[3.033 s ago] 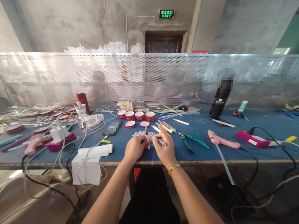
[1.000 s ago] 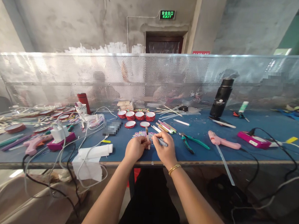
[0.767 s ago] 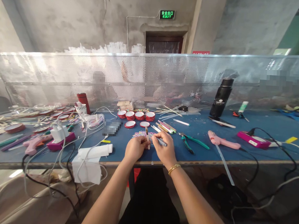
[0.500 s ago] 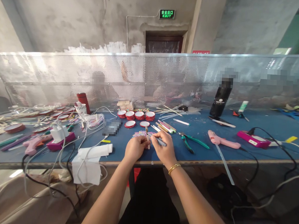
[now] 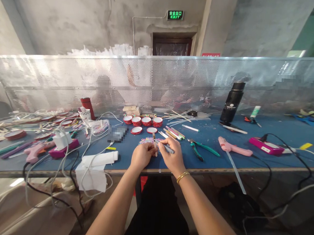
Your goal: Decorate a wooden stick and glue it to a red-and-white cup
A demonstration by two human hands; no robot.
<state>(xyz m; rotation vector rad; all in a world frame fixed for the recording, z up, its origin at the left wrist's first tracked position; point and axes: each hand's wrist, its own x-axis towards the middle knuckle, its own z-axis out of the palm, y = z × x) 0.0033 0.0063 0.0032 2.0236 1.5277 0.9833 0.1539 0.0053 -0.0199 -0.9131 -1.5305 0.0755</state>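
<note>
Two bare hands at work on a blue table (image 5: 127,144), with positions given relative to the green-handled pliers (image 5: 207,149). Left of the pliers, the left hand (image 5: 142,156) pinches a slim stick (image 5: 155,149) between thumb and fingers; the stick points away from the body and bears a dark section toward its far end. Between that hand and the pliers, the right hand (image 5: 173,155) grips a grey-blue marker (image 5: 169,149) in a writing hold, its tip directed at the stick (whether the two touch cannot be told at this scale). A gold bracelet (image 5: 182,177) circles the right wrist. Left of the pliers and partly hidden by the hands lies a heap of small pastel pieces (image 5: 146,140). Just beside the pliers, on their far left side, rests a cluster of coloured pens (image 5: 175,132). Farther beyond and to the left of the pliers stand stacked red-sided discs (image 5: 146,121). To the right of the pliers lies a pink glue gun (image 5: 236,149).
</note>
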